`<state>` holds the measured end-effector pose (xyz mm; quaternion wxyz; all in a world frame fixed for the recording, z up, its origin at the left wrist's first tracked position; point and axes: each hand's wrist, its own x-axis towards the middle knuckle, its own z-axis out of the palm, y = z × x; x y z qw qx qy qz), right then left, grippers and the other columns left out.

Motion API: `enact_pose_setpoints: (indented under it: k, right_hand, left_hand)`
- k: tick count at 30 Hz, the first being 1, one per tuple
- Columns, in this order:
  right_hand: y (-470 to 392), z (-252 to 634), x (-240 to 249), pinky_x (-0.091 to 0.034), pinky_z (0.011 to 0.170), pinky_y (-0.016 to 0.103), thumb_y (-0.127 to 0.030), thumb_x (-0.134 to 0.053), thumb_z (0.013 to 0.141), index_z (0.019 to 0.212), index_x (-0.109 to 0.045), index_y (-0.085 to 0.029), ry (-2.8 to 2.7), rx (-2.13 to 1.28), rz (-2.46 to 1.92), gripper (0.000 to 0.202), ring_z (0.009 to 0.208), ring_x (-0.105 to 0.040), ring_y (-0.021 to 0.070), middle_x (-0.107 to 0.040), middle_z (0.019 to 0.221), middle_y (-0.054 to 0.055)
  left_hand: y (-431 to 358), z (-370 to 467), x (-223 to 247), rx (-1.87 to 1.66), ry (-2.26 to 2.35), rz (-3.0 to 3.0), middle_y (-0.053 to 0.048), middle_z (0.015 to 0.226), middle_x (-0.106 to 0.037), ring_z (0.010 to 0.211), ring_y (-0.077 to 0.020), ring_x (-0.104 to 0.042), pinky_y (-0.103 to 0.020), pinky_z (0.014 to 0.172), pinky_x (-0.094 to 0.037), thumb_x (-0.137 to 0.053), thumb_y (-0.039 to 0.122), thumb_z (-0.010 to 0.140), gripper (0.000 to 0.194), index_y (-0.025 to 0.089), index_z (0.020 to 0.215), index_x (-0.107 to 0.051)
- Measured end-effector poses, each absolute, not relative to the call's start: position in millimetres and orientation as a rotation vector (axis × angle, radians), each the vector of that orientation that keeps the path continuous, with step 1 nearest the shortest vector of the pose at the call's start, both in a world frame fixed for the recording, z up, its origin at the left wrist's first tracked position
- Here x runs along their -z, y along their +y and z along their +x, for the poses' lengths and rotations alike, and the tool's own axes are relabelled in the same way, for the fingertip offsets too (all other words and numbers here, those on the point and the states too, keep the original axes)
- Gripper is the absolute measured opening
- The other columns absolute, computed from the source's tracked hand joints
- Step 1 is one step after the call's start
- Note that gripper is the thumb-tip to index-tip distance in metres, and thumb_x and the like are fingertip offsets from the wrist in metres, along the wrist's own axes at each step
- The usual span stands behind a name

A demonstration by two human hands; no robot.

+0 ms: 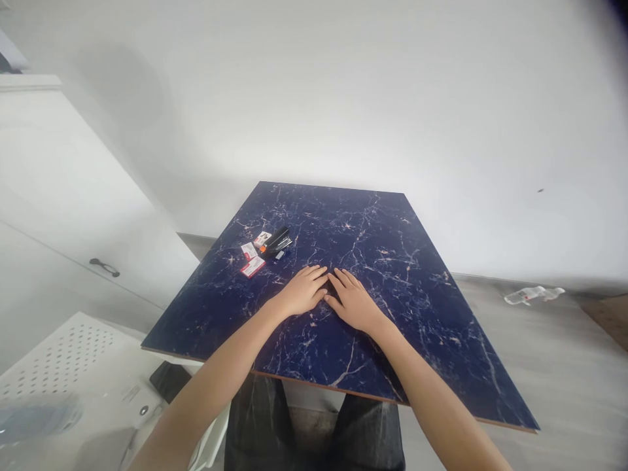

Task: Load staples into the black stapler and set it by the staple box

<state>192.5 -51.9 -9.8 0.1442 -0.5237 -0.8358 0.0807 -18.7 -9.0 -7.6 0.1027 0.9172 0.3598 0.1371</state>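
Both my hands lie flat on the dark blue marbled tabletop (343, 216). My left hand (305, 290) rests palm down with its fingers stretched out, holding nothing. Beside it my right hand (354, 299) also lies palm down and holds nothing; the fingertips and thumbs of the two hands nearly meet. To the left of my left hand is a black stapler (275, 241) with a metal part showing. A small grey block (279, 255) sits by it, perhaps staples. Around the stapler's left side lie small red-and-white boxes or cards (253, 266), one with an orange spot near it.
A white cabinet (73, 176) with a dark handle stands at the left. Below it is a white perforated surface (63, 353). A clear plastic bottle (527, 296) lies on the floor at the right, near a brown cardboard piece (611, 317). A pale wall rises behind the table.
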Motion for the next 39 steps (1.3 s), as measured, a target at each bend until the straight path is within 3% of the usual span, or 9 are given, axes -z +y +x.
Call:
enact_pose_setpoints:
  k: [10, 13, 18, 22, 24, 26, 29, 33, 39]
  right_hand:
    - [-49.7, 193.3, 7.7, -0.035, 0.122, 0.056, -0.041, -0.052, 0.103, 0.149, -0.055, -0.017, -2.358, -0.246, -1.495, 0.052, 0.15, -0.039, 0.0378, -0.049, 0.158, 0.016]
    - [-46.8, 191.9, 7.0, -0.037, 0.12, 0.055, -0.036, -0.056, 0.101, 0.14, -0.064, -0.018, -2.301, -0.227, -1.487, 0.044, 0.144, -0.045, 0.036, -0.055, 0.152, 0.016]
    - [-29.9, 182.4, 2.7, -0.042, 0.115, 0.049, -0.03, -0.057, 0.098, 0.132, -0.067, -0.018, -2.212, -0.239, -1.446, 0.037, 0.128, -0.056, 0.0311, -0.067, 0.135, 0.013]
    - [1.2, 156.5, 1.8, -0.04, 0.115, 0.048, -0.03, -0.059, 0.096, 0.144, -0.057, -0.014, -2.29, -0.256, -1.391, 0.051, 0.13, -0.054, 0.0327, -0.064, 0.139, 0.016]
    - [22.3, 135.8, 2.6, -0.038, 0.116, 0.049, -0.031, -0.061, 0.095, 0.147, -0.052, -0.01, -2.313, -0.255, -1.387, 0.057, 0.132, -0.053, 0.0341, -0.061, 0.142, 0.019]
    - [44.8, 112.5, 3.5, -0.036, 0.117, 0.049, -0.03, -0.063, 0.093, 0.147, -0.05, -0.011, -2.304, -0.284, -1.375, 0.059, 0.133, -0.052, 0.0339, -0.058, 0.145, 0.02]
    - [75.3, 80.9, 5.3, -0.039, 0.115, 0.048, -0.027, -0.071, 0.086, 0.136, -0.057, -0.013, -2.246, -0.381, -1.322, 0.054, 0.135, -0.051, 0.0327, -0.053, 0.149, 0.02]
    - [99.4, 61.2, 10.3, -0.042, 0.113, 0.049, -0.026, -0.076, 0.083, 0.113, -0.069, -0.02, -2.235, -0.451, -1.211, 0.032, 0.132, -0.055, 0.0316, -0.058, 0.143, 0.015]
    - [95.6, 74.4, 17.6, -0.04, 0.115, 0.051, -0.023, -0.073, 0.088, 0.111, -0.074, -0.024, -2.262, -0.434, -1.044, 0.023, 0.136, -0.051, 0.0309, -0.063, 0.132, 0.012]
  left_hand:
    - [-11.6, -22.3, 5.7, -0.506, 1.045, 2.726, -0.012, 0.154, -0.055, 0.146, -0.0318, -0.046, -0.052, 0.12, -0.039, -0.051, 0.033, 0.105, 0.04, 0.02, 0.14, -0.063]
    - [-11.2, -24.7, -3.2, -0.574, 0.996, 2.718, -0.01, 0.143, -0.065, 0.135, -0.0292, -0.058, -0.049, 0.115, -0.043, -0.052, 0.029, 0.104, 0.034, 0.02, 0.132, -0.069]
    - [1.3, -65.2, -32.8, -1.05, 1.21, 2.505, -0.005, 0.116, -0.077, 0.11, -0.0235, -0.07, -0.043, 0.102, -0.051, -0.052, 0.028, 0.104, 0.026, 0.024, 0.112, -0.076]
    - [24.2, -121.6, -37.0, -1.442, 1.763, 2.202, -0.009, 0.122, -0.074, 0.119, -0.0274, -0.065, -0.045, 0.109, -0.047, -0.056, 0.03, 0.099, 0.027, 0.022, 0.119, -0.072]
    - [35.9, -142.3, -28.9, -1.312, 1.879, 2.217, -0.013, 0.14, -0.065, 0.134, -0.0316, -0.057, -0.049, 0.117, -0.039, -0.066, 0.034, 0.092, 0.046, 0.019, 0.135, -0.064]
    - [45.6, -153.2, -18.1, -1.035, 1.951, 2.232, -0.02, 0.158, -0.048, 0.147, -0.0397, -0.043, -0.055, 0.12, -0.034, -0.074, 0.045, 0.086, 0.073, 0.016, 0.149, -0.052]
    - [56.8, -155.1, -4.7, -0.727, 1.96, 2.238, -0.022, 0.167, -0.031, 0.153, -0.0478, -0.029, -0.062, 0.12, -0.031, -0.076, 0.059, 0.082, 0.095, 0.017, 0.159, -0.039]
    - [68.1, -151.4, 1.3, -0.621, 1.825, 2.366, -0.018, 0.164, -0.039, 0.151, -0.0414, -0.037, -0.058, 0.122, -0.032, -0.071, 0.053, 0.089, 0.079, 0.021, 0.156, -0.044]
    - [64.3, -144.4, -1.9, -0.686, 1.603, 2.48, -0.013, 0.158, -0.05, 0.146, -0.0349, -0.047, -0.051, 0.121, -0.038, -0.069, 0.04, 0.09, 0.065, 0.022, 0.15, -0.051]
